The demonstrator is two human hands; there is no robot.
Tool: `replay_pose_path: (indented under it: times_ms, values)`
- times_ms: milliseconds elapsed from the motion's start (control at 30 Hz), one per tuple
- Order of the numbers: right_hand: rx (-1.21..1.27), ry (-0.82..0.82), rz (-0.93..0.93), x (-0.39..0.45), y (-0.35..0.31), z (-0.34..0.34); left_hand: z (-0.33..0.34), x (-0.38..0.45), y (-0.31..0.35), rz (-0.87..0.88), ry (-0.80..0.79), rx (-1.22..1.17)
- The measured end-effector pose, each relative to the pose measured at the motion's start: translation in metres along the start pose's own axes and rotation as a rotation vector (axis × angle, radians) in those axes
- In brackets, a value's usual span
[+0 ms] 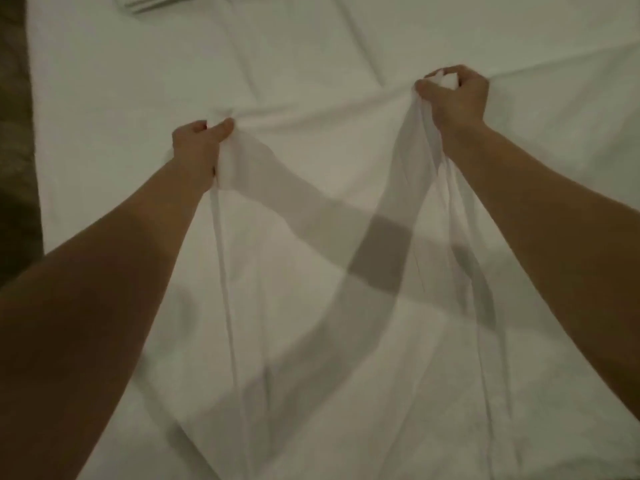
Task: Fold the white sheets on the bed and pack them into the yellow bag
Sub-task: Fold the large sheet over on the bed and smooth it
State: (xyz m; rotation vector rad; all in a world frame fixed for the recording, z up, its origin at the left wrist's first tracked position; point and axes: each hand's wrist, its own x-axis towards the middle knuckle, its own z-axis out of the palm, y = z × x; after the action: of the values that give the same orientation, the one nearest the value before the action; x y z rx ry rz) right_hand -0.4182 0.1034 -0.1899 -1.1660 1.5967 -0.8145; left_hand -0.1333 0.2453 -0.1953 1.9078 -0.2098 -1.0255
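Note:
A thin white sheet (311, 209) stretches between both hands above the bed and hangs down toward me in long folds. My left hand (197, 150) grips one bunched top corner of it, thumb over the cloth. My right hand (457, 95) grips the other bunched corner, held a little farther away. The sheet is sheer enough that arm shadows show through it. The yellow bag is not in view.
The bed (138, 81) is covered in wrinkled white fabric and fills most of the view. A folded white stack (149, 1) lies at the top edge. A dark floor strip (15, 133) runs along the bed's left side.

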Motion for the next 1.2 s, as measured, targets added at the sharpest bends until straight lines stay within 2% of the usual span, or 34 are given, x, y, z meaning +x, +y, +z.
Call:
replay_pose_path:
  times_ms: [133,233,267,300,400,433,500,633,700,800,867,933,1000,1100,1167,1200]
  values:
    - [-0.322,0.036,-0.178,0.009,0.01,-0.003,0.001,0.019,0.0,0.051,0.038,0.051]
    - [-0.897,0.07,-0.312,0.0,0.012,0.013,0.001,0.023,-0.005,-0.012,0.05,-0.007]
    - [-1.009,0.025,-0.397,-0.011,0.01,0.023,0.001,0.026,-0.004,-0.025,0.038,-0.025]
    - [-1.072,-0.074,-0.504,-0.028,0.01,0.038,0.002,0.028,-0.003,-0.032,0.023,-0.045]
    - [-1.131,-0.546,-0.786,-0.092,0.032,0.09,0.001,0.036,-0.001,-0.096,0.042,-0.177]
    - [-1.139,-0.617,-0.833,-0.106,0.041,0.1,0.001,0.036,-0.002,-0.111,0.061,-0.207]
    - [-1.138,-0.589,-0.793,-0.103,0.053,0.099,0.001,0.033,-0.004,-0.113,0.059,-0.208]
    - [-1.138,-0.315,-0.593,-0.051,0.061,0.047,-0.003,0.022,-0.005,-0.13,0.07,-0.212]
    - [-1.2,-0.289,-0.578,-0.035,0.064,0.02,-0.004,0.009,-0.004,-0.185,0.01,-0.175]
    - [-1.283,-0.176,-0.431,-0.013,0.066,-0.005,-0.011,-0.016,-0.02,-0.225,-0.133,0.021]
    - [-1.263,-0.116,-0.289,-0.006,0.061,-0.012,-0.02,-0.031,-0.037,-0.24,-0.167,0.139]
    - [-1.268,-0.076,-0.27,-0.013,0.052,-0.004,-0.027,-0.044,-0.049,-0.262,-0.17,0.18]
    - [-1.266,-0.128,-0.394,-0.039,0.042,0.024,-0.029,-0.056,-0.056,-0.259,-0.171,0.192]
    - [-1.243,-0.432,-0.609,-0.111,0.043,0.082,-0.033,-0.074,-0.071,-0.246,-0.157,0.204]
    - [-1.26,-0.567,-0.654,-0.165,0.061,0.108,-0.038,-0.087,-0.084,-0.246,-0.147,0.219]
    - [-1.277,-0.577,-0.659,-0.187,0.072,0.112,-0.042,-0.094,-0.092,-0.249,-0.144,0.221]
